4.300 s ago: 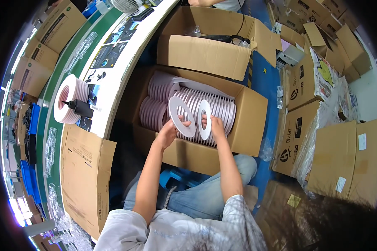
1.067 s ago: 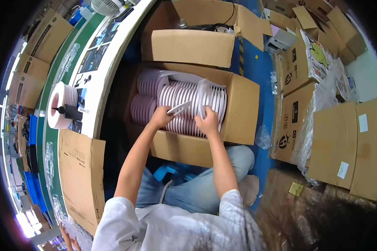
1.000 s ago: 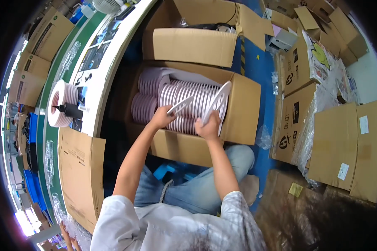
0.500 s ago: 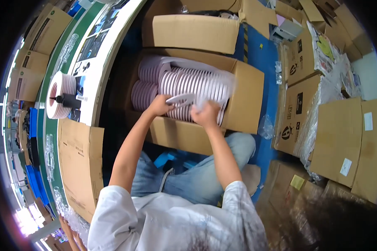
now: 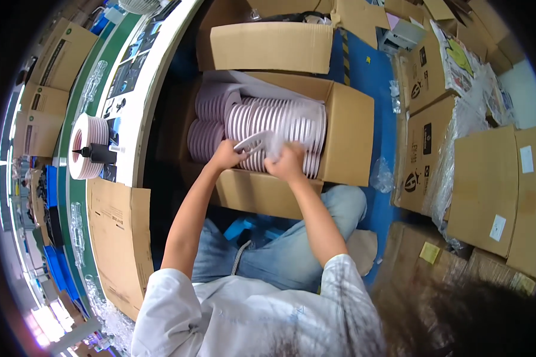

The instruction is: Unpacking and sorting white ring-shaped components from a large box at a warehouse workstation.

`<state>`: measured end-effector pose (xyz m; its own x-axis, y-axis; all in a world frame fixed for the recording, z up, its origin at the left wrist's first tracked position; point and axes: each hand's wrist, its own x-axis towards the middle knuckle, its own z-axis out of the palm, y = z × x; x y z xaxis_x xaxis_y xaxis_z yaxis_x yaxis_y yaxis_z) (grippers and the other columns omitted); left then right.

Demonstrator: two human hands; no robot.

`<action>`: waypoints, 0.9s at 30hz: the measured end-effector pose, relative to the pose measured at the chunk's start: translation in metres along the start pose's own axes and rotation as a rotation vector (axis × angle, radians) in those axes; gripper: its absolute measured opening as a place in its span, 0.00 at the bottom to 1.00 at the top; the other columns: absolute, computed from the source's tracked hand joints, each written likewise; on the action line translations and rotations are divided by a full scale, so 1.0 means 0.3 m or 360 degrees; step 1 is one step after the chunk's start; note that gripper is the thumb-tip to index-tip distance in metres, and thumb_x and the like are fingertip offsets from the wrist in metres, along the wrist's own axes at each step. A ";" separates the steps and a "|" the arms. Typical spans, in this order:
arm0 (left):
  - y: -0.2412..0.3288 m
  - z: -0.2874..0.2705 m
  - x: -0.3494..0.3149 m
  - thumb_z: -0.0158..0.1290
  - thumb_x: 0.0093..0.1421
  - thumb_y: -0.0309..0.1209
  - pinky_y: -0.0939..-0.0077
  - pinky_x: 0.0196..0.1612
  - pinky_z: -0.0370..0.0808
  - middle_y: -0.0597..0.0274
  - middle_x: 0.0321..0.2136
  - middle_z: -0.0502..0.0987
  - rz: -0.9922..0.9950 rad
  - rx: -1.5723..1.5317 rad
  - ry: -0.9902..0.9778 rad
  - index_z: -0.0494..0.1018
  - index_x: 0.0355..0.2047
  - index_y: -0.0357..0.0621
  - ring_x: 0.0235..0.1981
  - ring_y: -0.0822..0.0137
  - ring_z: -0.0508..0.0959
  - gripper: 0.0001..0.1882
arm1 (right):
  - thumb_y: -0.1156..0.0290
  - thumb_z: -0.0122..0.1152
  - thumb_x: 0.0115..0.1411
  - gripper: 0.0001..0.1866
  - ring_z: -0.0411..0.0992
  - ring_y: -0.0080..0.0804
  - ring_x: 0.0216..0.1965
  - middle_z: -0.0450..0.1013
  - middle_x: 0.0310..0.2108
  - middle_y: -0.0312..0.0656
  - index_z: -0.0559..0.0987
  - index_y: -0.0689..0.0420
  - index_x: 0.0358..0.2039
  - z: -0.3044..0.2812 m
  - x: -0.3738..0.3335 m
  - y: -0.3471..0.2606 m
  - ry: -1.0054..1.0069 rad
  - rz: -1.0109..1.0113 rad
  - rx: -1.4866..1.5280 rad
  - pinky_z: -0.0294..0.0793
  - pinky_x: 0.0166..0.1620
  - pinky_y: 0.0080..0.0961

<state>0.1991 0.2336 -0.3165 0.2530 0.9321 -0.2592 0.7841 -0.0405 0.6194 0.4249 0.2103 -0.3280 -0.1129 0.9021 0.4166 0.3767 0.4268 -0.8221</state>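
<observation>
My left hand is closed on the edge of a flat white ring, which is tilted above an open cardboard box. Just right of it, my right hand is closed on a thin translucent film, smeared by motion, that hangs beside the ring. Whether the film is still around part of the ring, I cannot tell. Below both hands, the box holds rows of white rings standing on edge, with pinkish ones in the left part.
On the white bench at left stand a stack of rings and a black nozzle bottle. Another open carton is beyond the box. Cartons with clear plastic wrap line the right side.
My right hand has moved a little left, closer to the ring, and the film has shifted with it. Someone's hand at the lower left has gone out of view.
</observation>
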 end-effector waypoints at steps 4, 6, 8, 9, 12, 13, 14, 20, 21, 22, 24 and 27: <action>-0.092 -0.017 -0.045 0.60 0.43 0.35 0.64 0.31 0.74 0.45 0.20 0.76 0.0043 0.0260 -0.0090 0.78 0.28 0.35 0.25 0.53 0.80 0.16 | 0.67 0.58 0.43 0.10 0.70 0.55 0.24 0.72 0.21 0.52 0.73 0.58 0.24 0.044 0.054 -0.070 -0.0175 0.0028 0.0058 0.69 0.31 0.45; -0.081 0.004 -0.048 0.60 0.42 0.35 0.63 0.32 0.74 0.45 0.21 0.77 -0.0111 -0.0099 -0.0056 0.78 0.29 0.36 0.26 0.53 0.80 0.16 | 0.65 0.57 0.44 0.11 0.71 0.57 0.28 0.73 0.23 0.56 0.72 0.59 0.25 0.019 -0.018 -0.050 0.0360 -0.0022 0.0073 0.70 0.35 0.47; -0.034 -0.018 -0.003 0.61 0.42 0.35 0.65 0.31 0.73 0.47 0.20 0.77 -0.0074 -0.0235 0.0010 0.77 0.28 0.36 0.24 0.59 0.79 0.16 | 0.67 0.58 0.43 0.10 0.69 0.54 0.24 0.70 0.20 0.52 0.71 0.59 0.24 0.037 0.004 -0.009 -0.0219 0.0060 -0.0020 0.68 0.32 0.46; -0.038 -0.005 -0.005 0.61 0.42 0.35 0.65 0.31 0.73 0.47 0.20 0.77 -0.0061 -0.0234 -0.0003 0.77 0.28 0.36 0.24 0.59 0.79 0.16 | 0.69 0.58 0.42 0.09 0.67 0.52 0.21 0.67 0.17 0.49 0.70 0.59 0.22 0.045 0.014 0.007 -0.0791 0.0144 -0.0110 0.67 0.29 0.46; -0.082 -0.005 -0.053 0.61 0.43 0.34 0.67 0.31 0.73 0.46 0.21 0.77 -0.0021 0.0100 -0.0067 0.77 0.27 0.35 0.24 0.59 0.79 0.15 | 0.66 0.60 0.40 0.11 0.66 0.49 0.20 0.67 0.17 0.48 0.71 0.58 0.23 0.042 0.014 -0.066 -0.0046 -0.0113 -0.0077 0.66 0.29 0.42; -0.088 -0.013 -0.040 0.61 0.43 0.34 0.67 0.31 0.73 0.46 0.21 0.77 -0.0042 0.0101 -0.0045 0.77 0.27 0.35 0.24 0.59 0.79 0.15 | 0.64 0.60 0.40 0.13 0.68 0.49 0.22 0.69 0.19 0.49 0.71 0.57 0.24 0.025 0.027 -0.091 0.0493 -0.0345 0.0063 0.67 0.30 0.42; -0.083 -0.013 -0.029 0.61 0.43 0.35 0.65 0.32 0.73 0.45 0.22 0.77 -0.0092 -0.0147 0.0051 0.77 0.29 0.35 0.26 0.56 0.80 0.16 | 0.64 0.61 0.39 0.13 0.69 0.49 0.24 0.69 0.19 0.49 0.72 0.57 0.23 0.002 0.013 -0.096 0.0228 -0.0434 0.0000 0.67 0.31 0.41; -0.102 -0.033 -0.056 0.59 0.46 0.36 0.65 0.29 0.73 0.47 0.18 0.76 -0.0159 -0.0132 0.0246 0.75 0.24 0.34 0.22 0.57 0.79 0.14 | 0.63 0.62 0.41 0.14 0.72 0.55 0.26 0.73 0.22 0.54 0.72 0.58 0.24 0.014 0.026 -0.140 0.0038 -0.0334 0.0036 0.70 0.34 0.47; -0.048 -0.034 -0.046 0.60 0.45 0.39 0.64 0.29 0.73 0.45 0.19 0.76 -0.0239 -0.0324 0.0214 0.76 0.25 0.34 0.23 0.55 0.79 0.17 | 0.63 0.62 0.41 0.14 0.72 0.55 0.26 0.73 0.22 0.54 0.72 0.58 0.24 0.017 -0.010 -0.112 0.0025 -0.0305 0.0025 0.70 0.34 0.47; -0.013 -0.015 -0.052 0.60 0.45 0.39 0.64 0.29 0.73 0.45 0.19 0.75 -0.0162 -0.0202 0.0272 0.75 0.25 0.34 0.22 0.55 0.79 0.17 | 0.64 0.61 0.41 0.14 0.72 0.56 0.27 0.73 0.22 0.55 0.71 0.59 0.24 0.039 -0.035 -0.070 -0.0368 -0.0054 -0.0061 0.71 0.34 0.48; -0.022 -0.059 -0.037 0.60 0.46 0.40 0.63 0.28 0.72 0.44 0.19 0.75 -0.0142 0.0075 0.0330 0.74 0.23 0.33 0.22 0.54 0.79 0.18 | 0.65 0.59 0.42 0.13 0.72 0.57 0.27 0.72 0.20 0.55 0.69 0.61 0.23 0.085 0.004 -0.054 -0.0691 0.0285 -0.0079 0.71 0.33 0.47; 0.023 -0.138 -0.080 0.61 0.45 0.31 0.67 0.27 0.72 0.51 0.17 0.74 -0.0113 -0.0094 0.0520 0.73 0.27 0.34 0.21 0.59 0.78 0.13 | 0.65 0.58 0.43 0.13 0.71 0.57 0.27 0.71 0.20 0.55 0.70 0.62 0.23 0.069 0.001 -0.017 -0.0259 0.0304 0.0048 0.71 0.33 0.47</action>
<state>0.1750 0.2258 -0.2753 -0.0034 0.9983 -0.0581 0.7568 0.0405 0.6524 0.4038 0.2096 -0.3318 -0.1896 0.9639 0.1867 0.3779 0.2472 -0.8922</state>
